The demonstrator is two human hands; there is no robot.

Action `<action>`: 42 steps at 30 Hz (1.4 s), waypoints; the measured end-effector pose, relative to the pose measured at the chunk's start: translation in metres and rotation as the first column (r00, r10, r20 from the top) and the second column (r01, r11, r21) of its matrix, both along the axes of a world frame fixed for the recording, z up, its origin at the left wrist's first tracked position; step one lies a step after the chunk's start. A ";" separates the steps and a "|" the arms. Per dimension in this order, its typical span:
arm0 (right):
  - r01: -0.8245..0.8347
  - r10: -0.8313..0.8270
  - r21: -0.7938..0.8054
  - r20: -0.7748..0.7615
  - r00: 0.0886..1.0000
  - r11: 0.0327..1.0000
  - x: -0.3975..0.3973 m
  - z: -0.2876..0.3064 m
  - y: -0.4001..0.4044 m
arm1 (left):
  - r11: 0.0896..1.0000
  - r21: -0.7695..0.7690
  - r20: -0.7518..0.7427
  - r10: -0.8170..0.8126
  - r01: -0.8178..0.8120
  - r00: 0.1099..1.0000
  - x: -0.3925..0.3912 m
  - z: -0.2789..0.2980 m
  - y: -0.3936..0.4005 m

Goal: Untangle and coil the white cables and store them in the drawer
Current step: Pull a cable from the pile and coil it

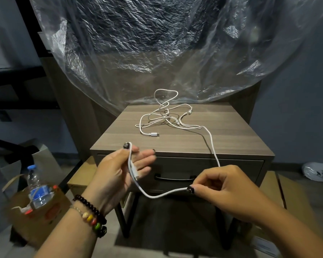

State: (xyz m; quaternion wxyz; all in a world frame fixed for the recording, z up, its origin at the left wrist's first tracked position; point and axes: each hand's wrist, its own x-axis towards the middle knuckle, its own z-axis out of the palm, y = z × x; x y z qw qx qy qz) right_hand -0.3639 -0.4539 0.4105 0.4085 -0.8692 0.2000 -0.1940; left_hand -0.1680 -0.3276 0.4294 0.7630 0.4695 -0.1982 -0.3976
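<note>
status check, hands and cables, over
Left hand holds cable end, right hand pinches same white cable. Rest tangled on nightstand. Drawer closed.

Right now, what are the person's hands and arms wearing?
Both forearms are bare, with no sleeves showing. The left hand has bracelets at its wrist: a string of dark round beads, and one with yellow, red and green beads. The right hand wears nothing. The fingernails on both hands are painted dark.
</note>
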 end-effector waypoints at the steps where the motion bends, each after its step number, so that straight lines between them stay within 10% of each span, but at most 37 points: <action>1: -0.010 0.010 -0.010 0.021 1.000 1.000 0.000 -0.002 0.001 | 0.998 0.027 0.025 -0.065 0.065 0.998 -0.003 -0.001 0.001; 18: 0.125 -0.095 -0.237 0.134 0.986 0.964 0.011 -0.021 0.008 | 0.780 0.400 0.183 -0.582 0.481 0.792 -0.036 -0.053 0.003; 31: 0.278 -0.271 -0.060 0.105 0.957 0.959 0.011 -0.019 0.006 | 0.810 0.187 0.066 -0.575 0.556 0.815 -0.038 -0.052 0.004; 42: -0.023 -0.045 0.228 0.288 0.957 0.973 0.016 -0.002 0.006 | 0.959 -0.136 -0.165 -0.269 0.248 0.949 -0.029 -0.020 0.011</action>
